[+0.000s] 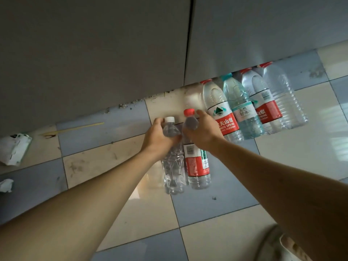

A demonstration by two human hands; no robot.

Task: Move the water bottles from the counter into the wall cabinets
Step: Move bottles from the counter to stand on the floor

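on tiles, clear bottle [173, 166], red-labelled bottle [197, 164]

- One head-worn view, no second camera to share the scene with.
- It looks forward and steeply down along both outstretched forearms to the tiled surface [216, 210].
- The grey cabinet doors [94, 53] fill the upper half, close to the lens.
- Wide-angle bending shows at the edges.
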